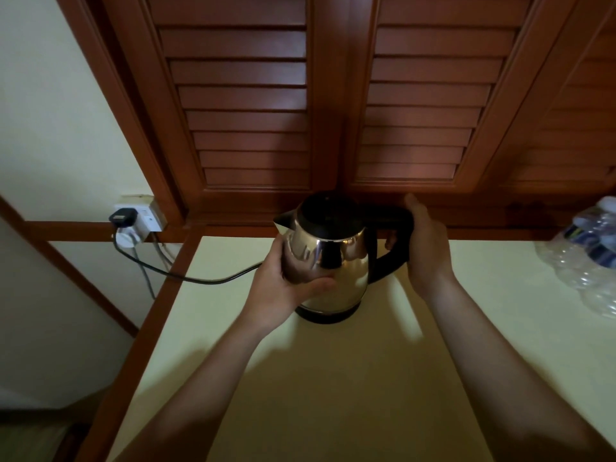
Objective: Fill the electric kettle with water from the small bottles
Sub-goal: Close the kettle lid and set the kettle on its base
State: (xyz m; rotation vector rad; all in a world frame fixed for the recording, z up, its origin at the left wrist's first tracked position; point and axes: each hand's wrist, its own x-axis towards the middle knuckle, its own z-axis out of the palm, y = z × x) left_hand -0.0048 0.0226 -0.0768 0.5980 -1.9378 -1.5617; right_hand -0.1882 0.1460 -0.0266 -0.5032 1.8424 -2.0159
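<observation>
A shiny steel electric kettle [336, 261] with a black lid and black handle stands on its black base at the back of the pale countertop [333, 378]. Its lid is down and its spout points left. My left hand [286, 285] cups the kettle's steel body from the left. Around the black handle on the kettle's right side my right hand [426, 248] is wrapped. A shrink-wrapped pack of small water bottles [590, 251] with blue labels lies at the right edge of the counter, partly cut off by the frame.
A black cord [186, 276] runs from the kettle's base left to a plug in the white wall socket [136, 220]. Brown louvred wooden shutters [333, 95] rise right behind the kettle. The counter's wooden edge [146, 328] drops off on the left.
</observation>
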